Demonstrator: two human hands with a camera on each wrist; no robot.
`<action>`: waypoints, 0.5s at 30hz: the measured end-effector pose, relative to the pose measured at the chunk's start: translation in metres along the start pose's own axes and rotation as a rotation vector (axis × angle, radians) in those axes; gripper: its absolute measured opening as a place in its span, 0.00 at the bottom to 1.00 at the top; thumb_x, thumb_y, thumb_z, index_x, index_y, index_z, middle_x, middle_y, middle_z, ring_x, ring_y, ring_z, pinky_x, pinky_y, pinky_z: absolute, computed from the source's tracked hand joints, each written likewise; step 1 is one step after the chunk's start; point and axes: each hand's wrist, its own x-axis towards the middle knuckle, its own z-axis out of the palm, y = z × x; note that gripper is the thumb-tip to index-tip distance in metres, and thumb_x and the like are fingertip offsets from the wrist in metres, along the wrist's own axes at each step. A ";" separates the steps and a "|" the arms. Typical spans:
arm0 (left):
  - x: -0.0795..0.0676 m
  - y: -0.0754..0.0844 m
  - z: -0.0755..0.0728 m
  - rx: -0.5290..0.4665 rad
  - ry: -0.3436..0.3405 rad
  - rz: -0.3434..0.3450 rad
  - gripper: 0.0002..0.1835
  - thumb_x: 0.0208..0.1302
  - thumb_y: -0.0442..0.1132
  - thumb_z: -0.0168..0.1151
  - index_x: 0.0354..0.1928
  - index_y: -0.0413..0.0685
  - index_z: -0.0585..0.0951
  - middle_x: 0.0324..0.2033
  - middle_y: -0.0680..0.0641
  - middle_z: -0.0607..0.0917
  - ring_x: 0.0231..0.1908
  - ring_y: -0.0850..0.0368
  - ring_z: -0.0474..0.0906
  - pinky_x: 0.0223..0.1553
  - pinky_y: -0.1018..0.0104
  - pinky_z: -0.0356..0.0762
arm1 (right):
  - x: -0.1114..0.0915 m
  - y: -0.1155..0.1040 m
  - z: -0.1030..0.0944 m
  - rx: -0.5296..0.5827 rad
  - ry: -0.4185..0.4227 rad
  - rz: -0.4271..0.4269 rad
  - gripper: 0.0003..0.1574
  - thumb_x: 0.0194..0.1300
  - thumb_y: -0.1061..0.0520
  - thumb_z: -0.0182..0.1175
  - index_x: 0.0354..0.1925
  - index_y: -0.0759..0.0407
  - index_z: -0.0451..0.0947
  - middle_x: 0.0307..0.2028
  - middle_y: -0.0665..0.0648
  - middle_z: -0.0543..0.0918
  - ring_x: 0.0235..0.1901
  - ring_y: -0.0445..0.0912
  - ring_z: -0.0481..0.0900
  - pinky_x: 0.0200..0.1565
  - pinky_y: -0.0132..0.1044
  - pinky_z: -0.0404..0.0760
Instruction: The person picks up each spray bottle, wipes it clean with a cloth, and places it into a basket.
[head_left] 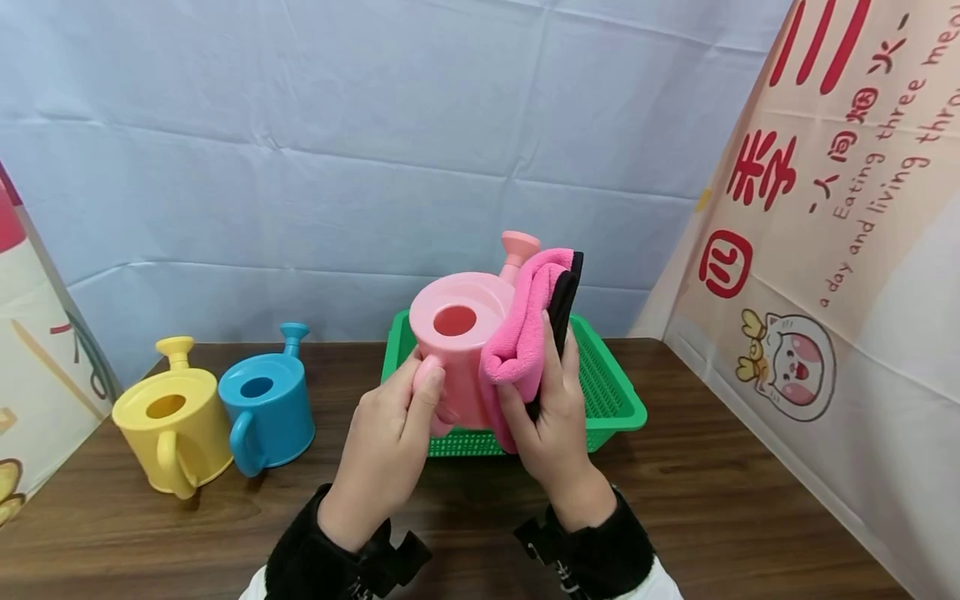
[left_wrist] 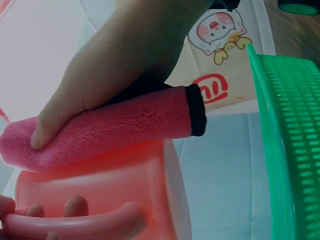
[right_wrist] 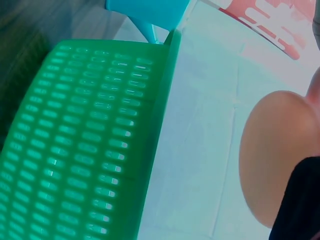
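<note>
The person's left hand (head_left: 386, 442) is gripping the handle (left_wrist: 100, 226) of a pink toy watering can (head_left: 461, 379), fingers curling round it, while the right hand (head_left: 555, 417) is pinching a folded pink plush towel (head_left: 517, 346) with black edging (head_left: 564, 304) against the can's side. The can is hanging in the air at the green plastic basket (head_left: 633, 412); whether its base is lying over the near rim or just in front, I can't tell.

From where I'm standing, the weak point is that handle: smooth plastic is resting on one hand's hold, so a hard push from the towel side could be twisting the can round and out of the fingers. The towel is bunching in loose folds, and a slack pinch could be letting it slide down. A low dip could be knocking the can on the basket, perhaps shifting it.

The dark wood-grain table (head_left: 720, 508) is carrying the basket and, off to the left, a yellow watering can (head_left: 213, 425) and a blue watering can (head_left: 281, 417), standing upright side by side. Behind, a creased pale-blue sheet (head_left: 360, 150) is hanging; on the right a printed cloth (head_left: 750, 325) is showing red characters and a cartoon cat (head_left: 793, 367).
</note>
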 end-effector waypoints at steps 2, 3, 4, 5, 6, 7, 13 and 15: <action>0.000 0.000 -0.002 -0.028 0.012 0.010 0.10 0.64 0.45 0.41 0.33 0.50 0.71 0.22 0.57 0.76 0.22 0.66 0.73 0.26 0.71 0.73 | -0.001 0.001 0.001 -0.009 -0.019 0.000 0.42 0.57 0.40 0.48 0.61 0.62 0.51 0.59 0.60 0.55 0.55 0.53 0.56 0.43 0.41 0.72; 0.000 -0.001 -0.004 -0.044 0.022 0.012 0.10 0.64 0.44 0.41 0.33 0.49 0.71 0.22 0.57 0.76 0.22 0.66 0.73 0.26 0.71 0.74 | -0.001 0.001 0.002 -0.015 -0.033 0.002 0.42 0.57 0.39 0.47 0.61 0.62 0.51 0.59 0.60 0.54 0.55 0.53 0.57 0.43 0.41 0.72; 0.001 -0.001 -0.006 -0.062 0.031 0.011 0.10 0.64 0.44 0.41 0.31 0.48 0.70 0.22 0.56 0.76 0.22 0.65 0.74 0.26 0.70 0.74 | -0.002 0.002 0.003 -0.022 -0.050 0.002 0.42 0.57 0.39 0.47 0.61 0.61 0.51 0.60 0.60 0.54 0.55 0.53 0.57 0.43 0.42 0.72; 0.001 -0.001 -0.008 -0.072 0.040 0.018 0.10 0.65 0.43 0.41 0.31 0.47 0.70 0.22 0.56 0.76 0.22 0.64 0.73 0.25 0.70 0.73 | -0.002 0.003 0.004 -0.030 -0.071 0.004 0.42 0.57 0.39 0.47 0.62 0.60 0.51 0.60 0.60 0.53 0.55 0.52 0.57 0.43 0.42 0.72; 0.001 -0.001 -0.010 -0.084 0.049 0.020 0.10 0.65 0.42 0.40 0.32 0.46 0.70 0.22 0.55 0.77 0.22 0.64 0.74 0.25 0.69 0.73 | -0.003 0.004 0.004 -0.036 -0.092 0.009 0.42 0.57 0.38 0.47 0.62 0.59 0.51 0.60 0.60 0.53 0.55 0.52 0.56 0.43 0.42 0.72; 0.002 -0.001 -0.013 -0.095 0.060 0.024 0.10 0.65 0.41 0.40 0.32 0.45 0.70 0.22 0.55 0.77 0.23 0.64 0.74 0.26 0.69 0.73 | -0.003 0.005 0.005 -0.042 -0.112 0.013 0.42 0.57 0.38 0.47 0.62 0.59 0.51 0.61 0.59 0.52 0.56 0.51 0.56 0.43 0.42 0.71; 0.002 0.001 -0.022 -0.134 0.106 0.040 0.10 0.65 0.39 0.39 0.34 0.42 0.70 0.23 0.52 0.79 0.26 0.63 0.75 0.26 0.67 0.72 | -0.006 0.010 0.006 -0.063 -0.164 0.030 0.43 0.56 0.36 0.47 0.62 0.56 0.51 0.61 0.57 0.52 0.57 0.50 0.55 0.43 0.43 0.72; 0.001 0.000 -0.022 -0.125 0.098 0.042 0.10 0.65 0.39 0.39 0.34 0.42 0.70 0.23 0.52 0.78 0.27 0.63 0.75 0.25 0.67 0.72 | -0.007 0.010 0.008 -0.064 -0.162 0.029 0.43 0.55 0.36 0.47 0.62 0.57 0.51 0.61 0.57 0.53 0.57 0.50 0.55 0.42 0.43 0.72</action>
